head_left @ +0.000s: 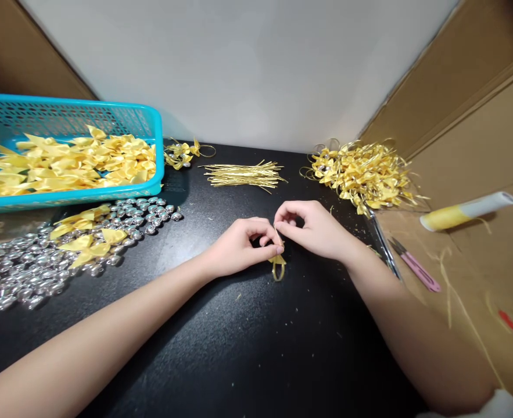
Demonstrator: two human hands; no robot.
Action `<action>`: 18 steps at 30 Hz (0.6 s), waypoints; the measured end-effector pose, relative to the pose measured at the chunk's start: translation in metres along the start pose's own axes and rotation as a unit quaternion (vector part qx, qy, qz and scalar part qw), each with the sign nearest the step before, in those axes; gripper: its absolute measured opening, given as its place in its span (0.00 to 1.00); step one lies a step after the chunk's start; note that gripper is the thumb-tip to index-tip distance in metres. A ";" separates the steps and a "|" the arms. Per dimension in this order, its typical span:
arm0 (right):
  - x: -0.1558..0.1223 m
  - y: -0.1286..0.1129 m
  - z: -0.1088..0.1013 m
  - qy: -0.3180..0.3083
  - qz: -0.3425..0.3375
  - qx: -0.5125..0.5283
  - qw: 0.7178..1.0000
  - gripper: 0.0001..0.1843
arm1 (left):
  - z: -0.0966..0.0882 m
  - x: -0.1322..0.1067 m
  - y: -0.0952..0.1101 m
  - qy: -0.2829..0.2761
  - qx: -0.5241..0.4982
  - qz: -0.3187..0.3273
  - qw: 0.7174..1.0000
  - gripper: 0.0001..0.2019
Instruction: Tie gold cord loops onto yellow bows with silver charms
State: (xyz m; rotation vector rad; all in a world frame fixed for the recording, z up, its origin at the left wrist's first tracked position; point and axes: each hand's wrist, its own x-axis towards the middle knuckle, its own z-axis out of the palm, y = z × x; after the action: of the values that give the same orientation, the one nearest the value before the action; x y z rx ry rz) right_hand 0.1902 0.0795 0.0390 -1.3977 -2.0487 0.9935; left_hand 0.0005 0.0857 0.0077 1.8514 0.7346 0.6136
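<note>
Two-Handed Hold on a Ribbon Piece point(277, 260)

Both hands work close together above the black tabletop point(221, 348), near the middle of the view. The left hand point(239, 247) is narrowed to a pinch: thumb and fingertips hold the yellow ribbon piece, which is partly covered by the fingers. A small gold loop point(278, 273) hangs below the thumb. The right hand point(317, 227) is also narrowed, with thumb and index finger closed on a thin gold strand point(279, 233) that runs down to the left fingertips (exact finger contact is too small to confirm).

Behind the hands lies a bundle of gold ties point(244, 174), placed roughly side to side. To its right, a heap of looped ribbon pieces point(361, 174) covers the table's far corner; a smaller cluster point(180, 154) sits beside the teal basket point(68, 197) at left. The basket contains yellow ribbon bows point(90, 159). Silver beads point(33, 276) spread in front of it, with several loose bows point(86, 251) resting on top.

On the cardboard point(495, 151) at right are pink-handled snips point(420, 273) and a yellow-and-white roll point(465, 212).
</note>
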 end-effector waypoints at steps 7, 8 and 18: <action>-0.014 -0.009 -0.014 0.101 -0.091 -0.122 0.983 0.04 | 0.003 -0.005 0.009 0.000 -0.074 -0.083 0.994 0.07; -0.019 -0.011 -0.014 0.125 -0.110 -0.145 0.975 0.04 | 0.004 -0.005 0.009 0.005 -0.078 -0.087 0.993 0.07; -0.053 -0.003 0.024 0.187 -0.190 -0.275 0.924 0.06 | 0.007 -0.003 0.006 0.023 -0.079 -0.091 0.992 0.09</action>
State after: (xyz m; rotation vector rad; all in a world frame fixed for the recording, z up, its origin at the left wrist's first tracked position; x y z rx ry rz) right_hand 0.1911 0.0221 0.0270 -1.2310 -2.2518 -0.0290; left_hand 0.0041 0.0772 0.0101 1.6100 0.8503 0.5809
